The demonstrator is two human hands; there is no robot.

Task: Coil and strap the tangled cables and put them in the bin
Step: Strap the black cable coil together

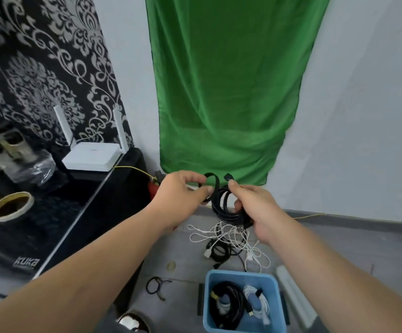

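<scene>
I hold a coiled black cable up in front of me. My right hand grips the coil, thumb and fingers curled round its right side. My left hand pinches a black strap that loops over the top of the coil. On the grey floor below lies a tangle of white and black cables. Nearer to me stands a blue bin with a black coil and a strapped white coil inside.
A black glass cabinet stands on the left with a white router and a tape roll on it. A green cloth hangs on the wall ahead. A loose black strap and a white bar lie beside the bin.
</scene>
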